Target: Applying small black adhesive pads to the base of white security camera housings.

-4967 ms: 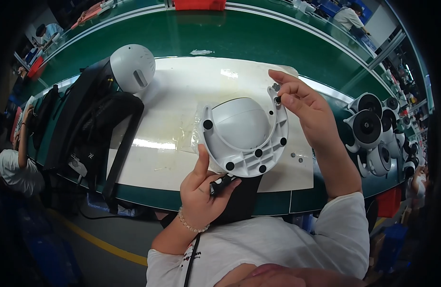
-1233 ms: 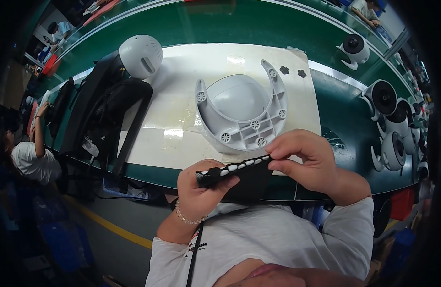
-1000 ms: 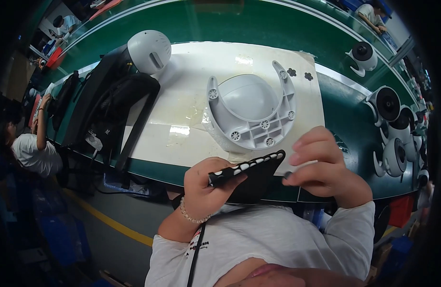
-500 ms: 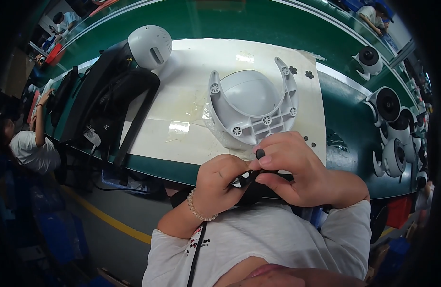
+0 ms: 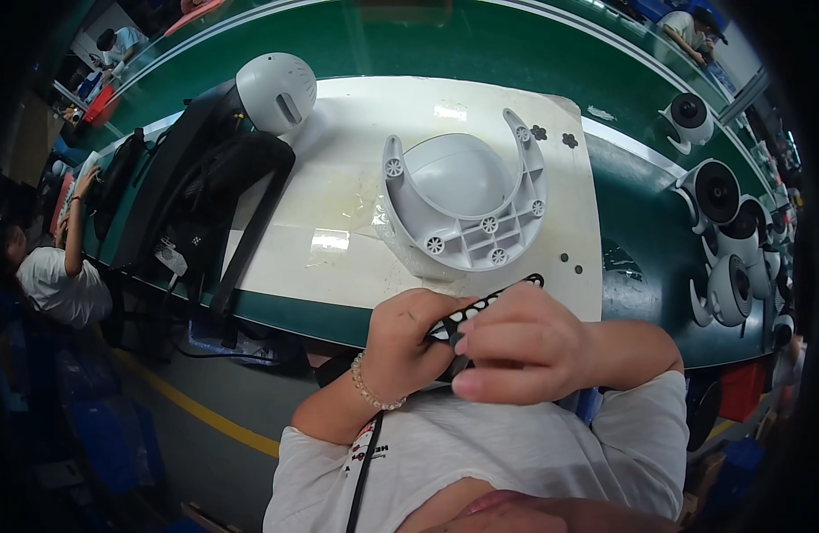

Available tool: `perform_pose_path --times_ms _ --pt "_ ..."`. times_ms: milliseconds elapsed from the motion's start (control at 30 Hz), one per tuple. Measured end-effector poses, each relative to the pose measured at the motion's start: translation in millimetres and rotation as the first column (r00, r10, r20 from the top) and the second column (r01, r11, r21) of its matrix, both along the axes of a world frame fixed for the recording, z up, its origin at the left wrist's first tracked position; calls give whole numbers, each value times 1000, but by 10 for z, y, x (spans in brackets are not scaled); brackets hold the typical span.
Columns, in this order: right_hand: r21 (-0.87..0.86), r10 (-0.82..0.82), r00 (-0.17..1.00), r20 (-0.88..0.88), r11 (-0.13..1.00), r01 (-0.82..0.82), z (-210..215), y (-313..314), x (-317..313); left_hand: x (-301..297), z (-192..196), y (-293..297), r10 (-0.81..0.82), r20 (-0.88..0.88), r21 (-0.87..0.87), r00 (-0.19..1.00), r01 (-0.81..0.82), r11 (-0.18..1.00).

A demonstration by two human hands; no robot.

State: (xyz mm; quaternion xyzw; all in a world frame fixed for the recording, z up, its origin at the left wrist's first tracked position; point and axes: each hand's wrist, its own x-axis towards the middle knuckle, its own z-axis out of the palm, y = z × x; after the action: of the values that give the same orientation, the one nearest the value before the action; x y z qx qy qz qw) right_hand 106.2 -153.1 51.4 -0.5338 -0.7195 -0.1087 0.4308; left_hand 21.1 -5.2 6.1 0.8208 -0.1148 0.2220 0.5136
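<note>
2 hands (image 5: 411, 336) at 1 blk strip (image 5: 483, 305), nr 1 wht base (image 5: 458, 242)

The housing (image 5: 461, 178) sits on the board (image 5: 338, 178), on the table (image 5: 636, 191). Right of the housing lie two pads (image 5: 539, 132), two discs (image 5: 579, 269) nearer the front. Cameras (image 5: 707, 191) stand farther right. Left lies the bag (image 5: 183, 169), a dome (image 5: 274, 89) at its far end. Before the housing, the left hand (image 5: 405, 342) holds the strip (image 5: 477, 310), the right hand (image 5: 534, 346) over it.
</note>
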Motion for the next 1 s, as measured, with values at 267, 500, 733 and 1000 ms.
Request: perform_pose_path --times_ms 267,500,733,1000 --pt "120 4 997 -82 993 5 -90 67 4 -28 -54 -15 -53 -93 -113 994 42 993" --pt "93 8 990 -138 996 5 -29 -41 165 -31 -5 24 39 -43 -78 998 -42 996" --pt "-216 -298 769 -565 953 210 149 3 420 64 -93 58 91 186 36 978 -99 994" --pt "-407 -373 646 -666 908 104 356 25 438 169 -96 21 111 174 42 979 -120 992"
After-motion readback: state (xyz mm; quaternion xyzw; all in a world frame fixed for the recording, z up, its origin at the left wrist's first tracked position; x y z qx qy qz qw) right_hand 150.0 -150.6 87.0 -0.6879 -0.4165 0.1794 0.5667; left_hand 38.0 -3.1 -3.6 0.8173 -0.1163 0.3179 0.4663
